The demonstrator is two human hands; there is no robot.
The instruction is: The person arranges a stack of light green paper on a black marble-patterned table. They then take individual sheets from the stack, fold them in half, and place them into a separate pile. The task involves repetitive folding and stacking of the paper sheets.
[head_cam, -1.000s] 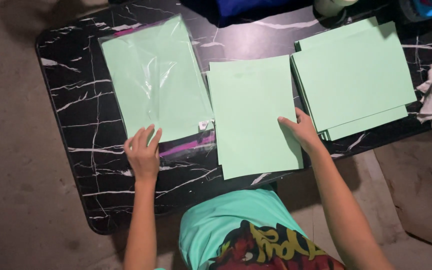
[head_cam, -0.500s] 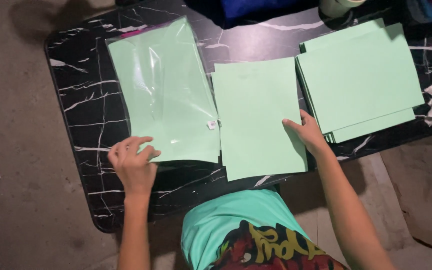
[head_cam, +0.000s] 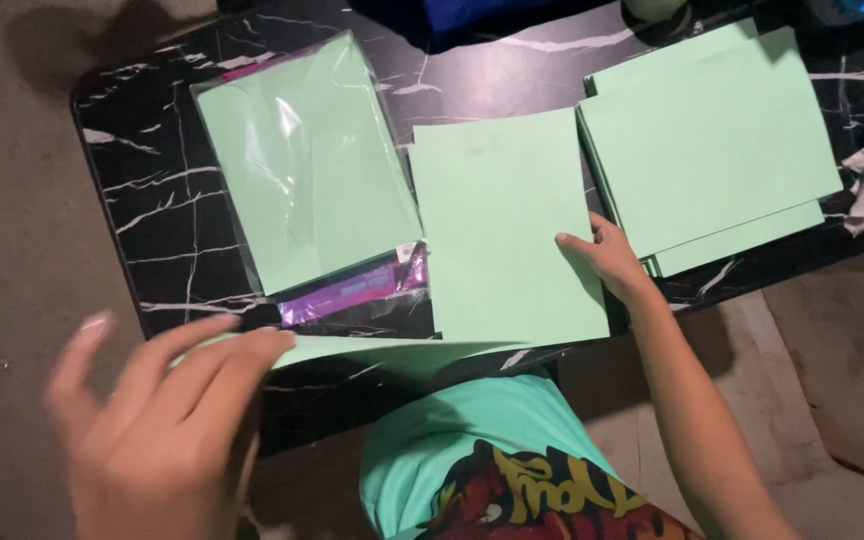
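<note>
Left hand pinches a green sheet lifted edge-on over the table's near edge; right hand lies spread, steadying the middle stack

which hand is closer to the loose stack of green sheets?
Right. The right hand rests beside the stack; the left hand is far across, pinching a single sheet.

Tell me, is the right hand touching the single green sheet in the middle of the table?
Touching. The head view shows the right hand with its fingertips resting flat on the right edge of the single green sheet, no gap visible.
</note>
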